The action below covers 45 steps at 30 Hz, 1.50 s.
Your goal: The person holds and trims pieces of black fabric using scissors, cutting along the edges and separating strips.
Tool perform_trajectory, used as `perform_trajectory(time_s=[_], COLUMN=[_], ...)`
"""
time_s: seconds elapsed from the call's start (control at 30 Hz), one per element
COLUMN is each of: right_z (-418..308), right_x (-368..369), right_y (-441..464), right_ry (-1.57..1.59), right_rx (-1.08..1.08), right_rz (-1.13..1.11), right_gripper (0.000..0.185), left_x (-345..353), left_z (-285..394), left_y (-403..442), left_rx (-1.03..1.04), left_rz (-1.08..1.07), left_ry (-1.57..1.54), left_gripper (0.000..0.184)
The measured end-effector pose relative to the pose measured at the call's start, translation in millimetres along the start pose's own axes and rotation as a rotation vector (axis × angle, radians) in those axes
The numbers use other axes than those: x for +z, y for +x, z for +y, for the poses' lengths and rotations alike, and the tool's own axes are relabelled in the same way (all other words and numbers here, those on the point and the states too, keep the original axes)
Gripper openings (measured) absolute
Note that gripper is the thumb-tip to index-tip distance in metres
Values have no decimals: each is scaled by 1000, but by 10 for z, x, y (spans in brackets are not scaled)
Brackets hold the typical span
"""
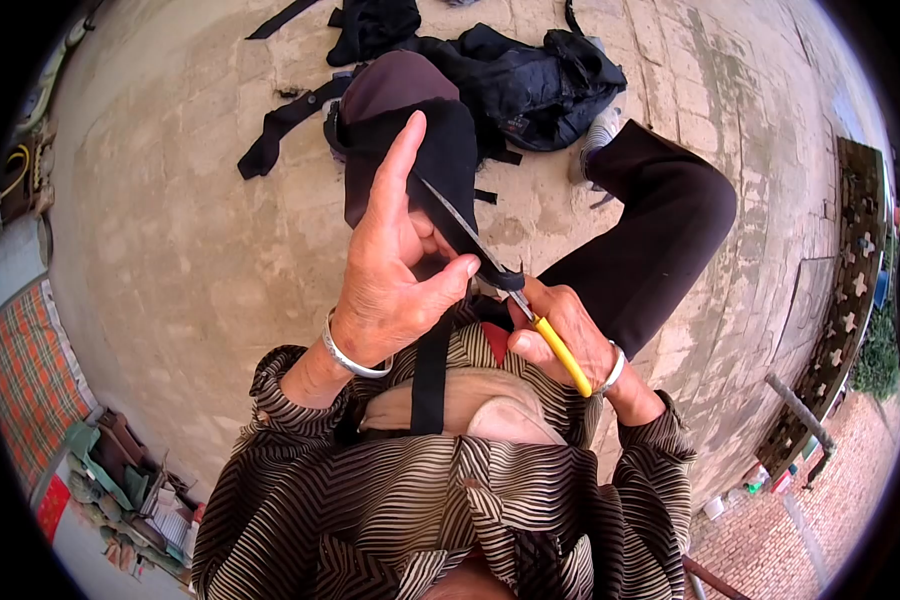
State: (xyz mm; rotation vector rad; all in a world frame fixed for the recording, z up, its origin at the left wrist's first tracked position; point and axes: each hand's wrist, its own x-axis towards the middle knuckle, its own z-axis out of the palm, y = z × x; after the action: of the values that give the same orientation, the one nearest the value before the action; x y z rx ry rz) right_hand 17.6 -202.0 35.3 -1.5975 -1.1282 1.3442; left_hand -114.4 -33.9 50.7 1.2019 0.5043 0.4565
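My right hand (567, 330) is closed around the yellow handle of a pair of scissors (562, 355). The metal blades point up and left, lying against a piece of black cloth (440, 150) that is draped over my raised knee. With its index finger stretched upward, my left hand (385, 270) has its other fingers curled at the cloth's edge and its thumb close to the blades. From there a narrow black strip (430, 385) hangs down onto my lap. Part of the cloth is hidden behind my left hand.
Dark garments (520, 85) lie heaped on the paved floor (170, 250) beyond my knees. A cut-off black strip (285, 125) rests to their left. At the far left is a plaid cloth (35, 370); a low patterned wall (855, 270) runs along the right.
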Motion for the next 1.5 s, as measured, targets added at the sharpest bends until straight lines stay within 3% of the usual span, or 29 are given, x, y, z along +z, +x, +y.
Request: perform_trajectory(time_s=[0.23, 0.43, 0.53, 0.7, 0.87, 0.97, 1.07, 1.5], right_z=[14, 6, 12, 20, -7, 14, 17, 11], right_x=[29, 31, 48, 37, -51, -8, -59, 39], right_y=[-30, -27, -18, -18, -14, 15, 23, 8], right_ry=[-92, -64, -40, -18, 27, 165, 91, -64], right_rx=[17, 6, -2, 24, 15, -90, -40, 6], right_rz=[49, 53, 58, 61, -138, -94, -161, 1], right_gripper=[63, 60, 60, 57, 47, 51, 53, 66], left_x=[23, -84, -122, -105, -96, -117, -111, -84], left_z=[19, 108, 77, 36, 55, 58, 27, 61], left_y=[1, 15, 51, 62, 58, 41, 37, 39], left_rx=[-25, -15, 45, 65, 54, 40, 18, 10], left_rz=[30, 17, 109, 123, 141, 92, 62, 58], left_ry=[-11, 102, 64, 79, 40, 84, 59, 6], left_gripper=[99, 84, 75, 76, 79, 81, 83, 85])
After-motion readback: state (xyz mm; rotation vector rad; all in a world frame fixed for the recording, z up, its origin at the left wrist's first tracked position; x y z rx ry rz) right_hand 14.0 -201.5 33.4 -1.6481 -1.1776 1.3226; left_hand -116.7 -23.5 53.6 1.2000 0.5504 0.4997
